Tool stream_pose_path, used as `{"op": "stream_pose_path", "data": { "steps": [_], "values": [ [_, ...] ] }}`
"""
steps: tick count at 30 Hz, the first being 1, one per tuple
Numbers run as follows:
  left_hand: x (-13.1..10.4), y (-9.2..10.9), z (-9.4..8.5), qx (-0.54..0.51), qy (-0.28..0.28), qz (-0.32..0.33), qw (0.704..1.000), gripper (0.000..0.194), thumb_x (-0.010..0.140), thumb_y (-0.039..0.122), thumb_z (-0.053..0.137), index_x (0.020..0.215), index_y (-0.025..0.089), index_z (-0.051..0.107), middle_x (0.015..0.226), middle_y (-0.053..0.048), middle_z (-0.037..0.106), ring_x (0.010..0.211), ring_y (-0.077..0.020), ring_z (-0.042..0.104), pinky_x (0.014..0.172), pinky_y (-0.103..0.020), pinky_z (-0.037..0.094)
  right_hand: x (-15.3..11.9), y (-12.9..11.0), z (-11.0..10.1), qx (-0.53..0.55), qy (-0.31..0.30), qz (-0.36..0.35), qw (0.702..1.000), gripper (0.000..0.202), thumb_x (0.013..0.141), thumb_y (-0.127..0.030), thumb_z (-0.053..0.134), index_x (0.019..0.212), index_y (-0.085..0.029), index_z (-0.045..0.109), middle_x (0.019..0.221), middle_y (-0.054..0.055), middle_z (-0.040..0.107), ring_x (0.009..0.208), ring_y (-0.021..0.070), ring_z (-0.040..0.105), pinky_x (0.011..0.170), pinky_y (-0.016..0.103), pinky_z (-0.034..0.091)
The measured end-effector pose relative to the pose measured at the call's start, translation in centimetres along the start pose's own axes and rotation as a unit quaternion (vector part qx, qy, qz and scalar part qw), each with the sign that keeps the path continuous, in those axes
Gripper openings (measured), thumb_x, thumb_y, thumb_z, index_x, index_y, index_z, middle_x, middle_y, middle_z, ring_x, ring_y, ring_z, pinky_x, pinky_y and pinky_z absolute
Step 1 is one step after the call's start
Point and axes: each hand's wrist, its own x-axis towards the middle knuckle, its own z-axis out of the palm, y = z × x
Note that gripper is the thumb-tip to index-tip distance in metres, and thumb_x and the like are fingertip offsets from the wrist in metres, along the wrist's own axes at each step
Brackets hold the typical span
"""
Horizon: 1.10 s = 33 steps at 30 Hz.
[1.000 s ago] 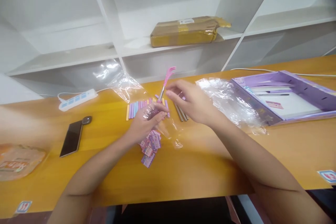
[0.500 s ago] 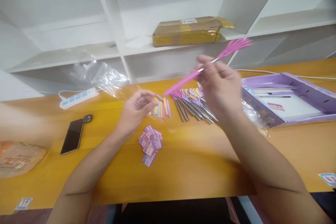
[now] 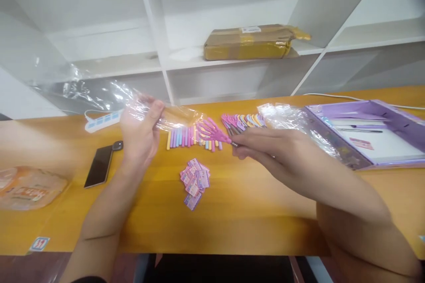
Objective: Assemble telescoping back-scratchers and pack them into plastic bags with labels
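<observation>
My left hand [image 3: 141, 135] grips a long clear plastic bag [image 3: 177, 118], pinched between thumb and fingers. The bag stretches toward the middle and trails off to the left. My right hand [image 3: 279, 148] is closed around a pink back scratcher [image 3: 212, 131] with a hand-shaped head and a metal shaft. Its head points left, at the near end of the bag; I cannot tell whether it is inside. Behind my right hand lie several metal-shafted back scratchers [image 3: 244, 120] with coloured heads. Pastel handle tubes [image 3: 181, 137] lie in a row beneath the bag.
Small printed cards [image 3: 195, 181] are piled in front. At right are clear plastic bags [image 3: 288, 119] and a purple box [image 3: 395, 119]. On the left are a power strip [image 3: 106, 121], a phone [image 3: 98, 166] and an orange package [image 3: 33, 188]. A taped carton [image 3: 249, 44] sits on the shelf.
My left hand has moved left and up and taken hold of the plastic bag. My right hand has lowered and turned the back scratcher, so its head now points left.
</observation>
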Motion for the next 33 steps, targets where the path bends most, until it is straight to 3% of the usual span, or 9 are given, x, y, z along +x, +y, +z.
{"op": "stream_pose_path", "data": {
  "steps": [7, 11, 18, 25, 29, 33],
  "values": [
    [-0.6, 0.4, 0.1, 0.013, 0.025, 0.005, 1.000, 0.050, 0.068, 0.044, 0.106, 0.093, 0.026, 0.067, 0.089, 0.003, 0.066, 0.080, -0.0121, 0.069, 0.070, -0.025, 0.059, 1.3, 0.5, 0.3, 0.060, -0.008, 0.017, 0.998, 0.030, 0.116, -0.032, 0.047, 0.109, -0.022, 0.075, 0.094, 0.005, 0.076, 0.082, 0.0193, 0.067, 0.075, 0.032, 0.044],
    [-1.0, 0.8, 0.4, 0.005, 0.024, 0.002, 1.000, 0.045, 0.070, 0.040, 0.105, 0.091, 0.026, 0.068, 0.089, 0.004, 0.066, 0.083, -0.0111, 0.070, 0.073, -0.022, 0.059, 1.8, 1.0, 0.5, 0.075, -0.011, 0.028, 0.997, 0.034, 0.116, -0.034, 0.046, 0.102, -0.024, 0.075, 0.091, 0.004, 0.075, 0.081, 0.0201, 0.066, 0.074, 0.033, 0.043],
    [-1.1, 0.3, 0.4, 0.005, -0.001, -0.032, 0.999, 0.042, 0.076, 0.045, 0.101, 0.095, 0.026, 0.069, 0.086, 0.002, 0.065, 0.087, -0.0129, 0.070, 0.074, -0.024, 0.057, 2.6, 2.1, 1.2, 0.109, -0.046, 0.007, 0.993, 0.033, 0.115, -0.030, 0.045, 0.100, -0.025, 0.075, 0.090, 0.003, 0.073, 0.078, 0.0183, 0.061, 0.072, 0.032, 0.040],
    [-1.4, 0.3, 1.0, -0.031, -0.046, -0.106, 0.993, 0.043, 0.070, 0.038, 0.105, 0.091, 0.025, 0.070, 0.080, 0.004, 0.066, 0.068, -0.0081, 0.063, 0.058, -0.021, 0.054, 3.0, 2.7, 1.6, 0.150, -0.045, 0.023, 0.987, 0.033, 0.113, -0.030, 0.051, 0.109, -0.025, 0.083, 0.095, 0.004, 0.078, 0.082, 0.0174, 0.068, 0.073, 0.032, 0.047],
    [-1.8, 0.3, 1.6, -0.035, -0.074, -0.135, 0.988, 0.047, 0.066, 0.035, 0.107, 0.088, 0.022, 0.068, 0.078, 0.005, 0.066, 0.064, -0.0075, 0.063, 0.060, -0.021, 0.056, 3.0, 3.1, 2.1, 0.239, -0.034, 0.107, 0.965, 0.028, 0.106, -0.034, 0.063, 0.128, -0.029, 0.081, 0.099, 0.003, 0.083, 0.079, 0.0177, 0.073, 0.072, 0.033, 0.053],
    [-2.4, -0.1, 2.0, -0.018, -0.096, -0.163, 0.982, 0.044, 0.067, 0.035, 0.106, 0.086, 0.020, 0.070, 0.078, 0.003, 0.069, 0.068, -0.0097, 0.068, 0.065, -0.022, 0.059, 3.0, 3.4, 2.5, 0.346, -0.020, 0.184, 0.920, 0.066, 0.096, -0.040, 0.079, 0.158, -0.026, 0.061, 0.103, 0.007, 0.084, 0.081, 0.0209, 0.076, 0.068, 0.036, 0.059]
  ]
}}
